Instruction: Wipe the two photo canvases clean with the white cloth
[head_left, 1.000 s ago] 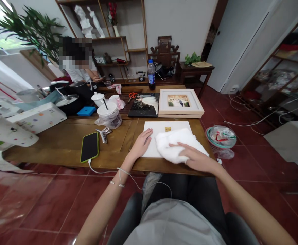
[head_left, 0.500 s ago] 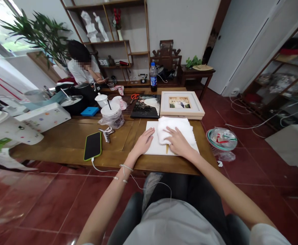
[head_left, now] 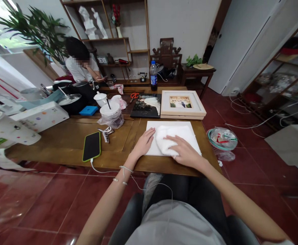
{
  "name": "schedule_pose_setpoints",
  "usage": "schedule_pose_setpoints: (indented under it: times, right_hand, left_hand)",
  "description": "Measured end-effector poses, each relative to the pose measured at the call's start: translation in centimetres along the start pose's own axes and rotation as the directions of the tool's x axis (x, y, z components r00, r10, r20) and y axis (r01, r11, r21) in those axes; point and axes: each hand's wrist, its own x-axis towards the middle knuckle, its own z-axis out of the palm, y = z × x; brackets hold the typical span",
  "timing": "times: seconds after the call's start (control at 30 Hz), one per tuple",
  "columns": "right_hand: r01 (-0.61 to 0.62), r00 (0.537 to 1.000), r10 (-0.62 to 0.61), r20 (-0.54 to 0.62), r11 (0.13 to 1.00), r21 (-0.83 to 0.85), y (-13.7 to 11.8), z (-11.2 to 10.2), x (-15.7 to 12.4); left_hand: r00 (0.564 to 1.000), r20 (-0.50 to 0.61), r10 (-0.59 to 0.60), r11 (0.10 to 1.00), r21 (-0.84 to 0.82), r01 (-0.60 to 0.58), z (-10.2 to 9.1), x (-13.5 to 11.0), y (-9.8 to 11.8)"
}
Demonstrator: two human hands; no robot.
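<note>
My left hand (head_left: 144, 140) lies flat on the left edge of a white board (head_left: 151, 149), its fingers stretched out and close together. Under my right hand (head_left: 186, 151) is a folded white cloth (head_left: 164, 136), fluffy like a towel. The fingers of that hand are spread over the cloth's near right part and press it down on the board. Most of the board's middle is hidden by the cloth. Just beyond the board lie a white picture frame (head_left: 201, 108) with a photo in it and a dark picture panel (head_left: 141, 109) with a white dress on it.
On the wooden table (head_left: 123, 160) to the left are a charging phone (head_left: 92, 147), a lidded cup (head_left: 110, 114) in plastic, a blue box (head_left: 88, 110) and orange scissors (head_left: 133, 96). Behind stands a bottle (head_left: 153, 76). A seated person (head_left: 76, 64) is across the table. A waste basket (head_left: 222, 139) stands right.
My right hand has slid the cloth towards me, so more of the board's far edge shows. A brown patch that showed at the cloth's near edge is covered. My left hand stays in place.
</note>
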Motion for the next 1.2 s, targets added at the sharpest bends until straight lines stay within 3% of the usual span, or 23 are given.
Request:
schedule_pose_setpoints:
  times: [0.13,0.23,0.33,0.53,0.63,0.73,0.9,1.0,1.07,1.2]
  right_hand:
    - [-0.074,0.997,0.071,-0.028,0.991,-0.113,2.4,0.5,4.5]
    - [-0.101,0.995,0.101,-0.011,0.979,-0.177,2.8,0.8,6.2]
    - [-0.069,0.997,0.076,0.027,0.978,-0.195,1.7,0.9,5.6]
    - [0.041,0.989,-0.023,0.143,0.992,-0.122,-3.5,0.5,0.5]
    - [0.063,0.984,-0.052,0.171,0.996,-0.060,-4.7,-0.1,-1.0]
    - [0.021,0.992,-0.016,0.126,0.999,-0.039,-3.6,-0.1,-0.5]
    - [-0.129,0.992,0.130,-0.008,0.981,-0.143,-0.4,1.1,3.7]
    - [-0.186,0.982,0.178,-0.059,0.955,-0.229,-0.3,2.0,5.8]
    - [-0.152,0.988,0.149,-0.031,0.955,-0.253,-1.3,2.5,6.1]
    - [0.033,0.994,-0.014,0.108,0.983,-0.180,-4.4,2.6,4.3]
  left_hand:
    - [1.000,0.006,-0.002,1.000,-0.005,0.002,-0.2,0.1,0.1]
    - [1.000,-0.001,-0.005,1.000,-0.014,0.005,-0.2,0.2,0.1]
    - [1.000,-0.014,-0.008,0.999,-0.031,0.008,-0.1,0.2,0.0]
    - [0.999,-0.038,-0.015,0.999,-0.046,0.013,0.1,0.1,-0.2]
    - [0.999,-0.038,-0.014,0.999,-0.052,0.012,0.1,0.1,-0.2]
    - [1.000,-0.024,-0.011,0.998,-0.057,0.010,0.0,0.2,-0.3]
    - [1.000,-0.016,-0.026,0.996,-0.082,0.024,-0.2,0.3,-0.4]
    - [0.998,-0.046,-0.047,0.990,-0.138,0.040,-0.2,0.2,-0.7]
    - [0.993,-0.080,-0.084,0.982,-0.178,0.069,-0.2,0.1,-0.8]
    - [0.980,-0.129,-0.151,0.965,-0.235,0.117,-0.4,-0.1,-0.7]
